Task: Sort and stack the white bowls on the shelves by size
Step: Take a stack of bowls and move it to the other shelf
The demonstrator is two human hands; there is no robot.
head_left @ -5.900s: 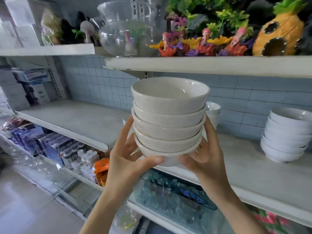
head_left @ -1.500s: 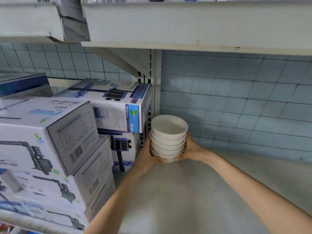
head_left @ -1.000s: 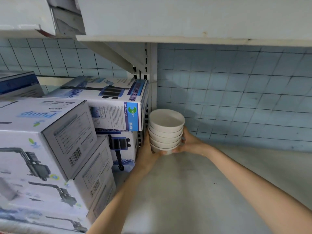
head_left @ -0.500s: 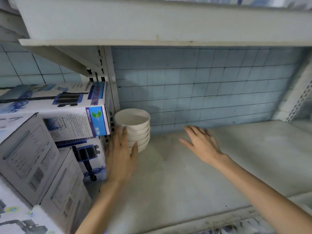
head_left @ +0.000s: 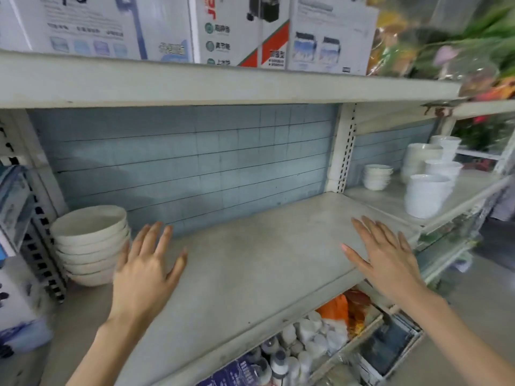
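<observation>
Fingers (head_left: 152,238) on both hands are spread straight and hold nothing. Close to the left of the left hand (head_left: 145,274), the stack of bowls (head_left: 90,243) sits tucked into the back corner against the post (head_left: 41,246), likely to save space. From there to the right hand (head_left: 387,263), the shelf (head_left: 250,274) offers room up to its front edge. Past the right fingers, well apart, stand more white bowls (head_left: 376,176).

bowl stack (head_left: 89,240) edge behind left hand (head_left: 145,277), top-shelf boxes (head_left: 239,29) cut off, plants (head_left: 459,40) blurred
</observation>
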